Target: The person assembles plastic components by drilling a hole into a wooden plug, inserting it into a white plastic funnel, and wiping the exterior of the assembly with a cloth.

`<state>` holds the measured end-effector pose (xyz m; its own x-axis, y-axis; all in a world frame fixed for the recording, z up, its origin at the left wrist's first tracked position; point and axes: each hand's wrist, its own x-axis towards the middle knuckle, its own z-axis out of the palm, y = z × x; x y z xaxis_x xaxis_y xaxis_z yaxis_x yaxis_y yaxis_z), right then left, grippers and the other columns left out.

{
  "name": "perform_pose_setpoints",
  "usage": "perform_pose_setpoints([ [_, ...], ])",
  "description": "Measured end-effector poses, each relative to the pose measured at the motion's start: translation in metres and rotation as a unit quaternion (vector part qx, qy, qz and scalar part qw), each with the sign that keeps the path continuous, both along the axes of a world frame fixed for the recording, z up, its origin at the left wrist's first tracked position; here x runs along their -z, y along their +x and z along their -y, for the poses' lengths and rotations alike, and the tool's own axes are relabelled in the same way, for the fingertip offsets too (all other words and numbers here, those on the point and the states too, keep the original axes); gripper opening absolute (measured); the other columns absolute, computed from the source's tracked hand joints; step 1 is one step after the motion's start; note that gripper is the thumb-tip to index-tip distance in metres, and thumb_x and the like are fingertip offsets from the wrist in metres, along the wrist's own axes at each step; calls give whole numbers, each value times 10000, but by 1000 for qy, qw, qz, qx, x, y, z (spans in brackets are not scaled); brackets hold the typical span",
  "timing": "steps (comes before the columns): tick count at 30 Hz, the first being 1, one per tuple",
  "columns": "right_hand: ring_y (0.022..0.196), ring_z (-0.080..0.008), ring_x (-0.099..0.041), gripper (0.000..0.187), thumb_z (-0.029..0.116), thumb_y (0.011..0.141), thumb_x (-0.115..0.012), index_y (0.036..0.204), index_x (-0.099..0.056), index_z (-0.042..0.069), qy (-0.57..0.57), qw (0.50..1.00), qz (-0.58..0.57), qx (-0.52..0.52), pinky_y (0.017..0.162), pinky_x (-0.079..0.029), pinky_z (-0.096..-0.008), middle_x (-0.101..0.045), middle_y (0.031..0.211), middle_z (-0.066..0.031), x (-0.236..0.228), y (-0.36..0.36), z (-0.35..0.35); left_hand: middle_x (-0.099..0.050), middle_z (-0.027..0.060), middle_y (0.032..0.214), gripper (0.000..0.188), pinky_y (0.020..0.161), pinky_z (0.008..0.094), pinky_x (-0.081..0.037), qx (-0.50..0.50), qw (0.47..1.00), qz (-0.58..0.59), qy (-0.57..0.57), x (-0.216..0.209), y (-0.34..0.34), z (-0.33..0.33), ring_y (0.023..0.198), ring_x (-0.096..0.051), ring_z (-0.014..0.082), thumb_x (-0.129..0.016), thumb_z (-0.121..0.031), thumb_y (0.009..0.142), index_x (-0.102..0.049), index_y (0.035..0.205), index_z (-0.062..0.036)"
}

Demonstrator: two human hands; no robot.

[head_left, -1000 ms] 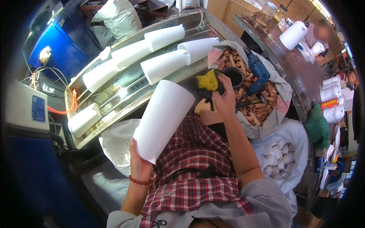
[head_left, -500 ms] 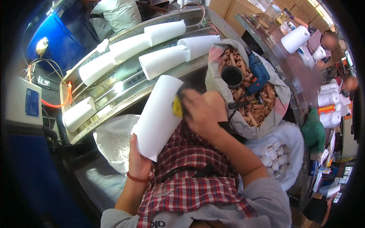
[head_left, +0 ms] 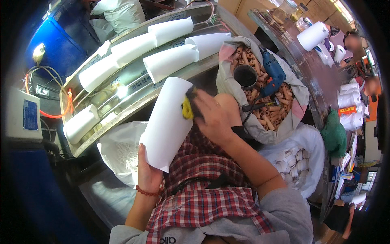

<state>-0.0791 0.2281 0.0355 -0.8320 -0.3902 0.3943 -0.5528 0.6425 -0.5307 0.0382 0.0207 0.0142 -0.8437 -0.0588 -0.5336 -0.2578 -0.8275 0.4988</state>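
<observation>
A long white cylinder (head_left: 167,124), smooth and slightly tapered with a pointed lip at its lower end, stands tilted over my lap. My left hand (head_left: 149,175) is closed around its lower end, thumb along the left side. At the upper right side of the cylinder, my right hand (head_left: 211,118) grips a small yellow-and-black thing (head_left: 187,107). That thing touches or nearly touches the cylinder; its kind is blurred and partly hidden by my fingers. Several similar white cylinders (head_left: 170,61) lie on rods in a long trough (head_left: 134,106) ahead of me.
On the right, a sack (head_left: 225,67) of brown tubes holds a blue power drill (head_left: 273,71) and a dark cup (head_left: 245,76). A white bag (head_left: 315,162) of white pieces sits below it. Left are a blue bin (head_left: 61,42) and a grey box (head_left: 24,116). People work farther right.
My right hand and the yellow-and-black thing have shifted slightly along the cylinder's right side. My left hand keeps its hold. The whole view has shifted a little.
</observation>
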Motion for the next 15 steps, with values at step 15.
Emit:
perform_pose_setpoints([
  [15,1314,-335,-366,469,179,686,-708,1075,-568,-41,-4,958,-47,-282,1093,-284,-461,-487,1300,-180,7,64,56,-563,84,1190,528,920,330,-470,4,999,36,19,0,6,4,1049,-571,194,-367,-486,968,-477,1271,-68],
])
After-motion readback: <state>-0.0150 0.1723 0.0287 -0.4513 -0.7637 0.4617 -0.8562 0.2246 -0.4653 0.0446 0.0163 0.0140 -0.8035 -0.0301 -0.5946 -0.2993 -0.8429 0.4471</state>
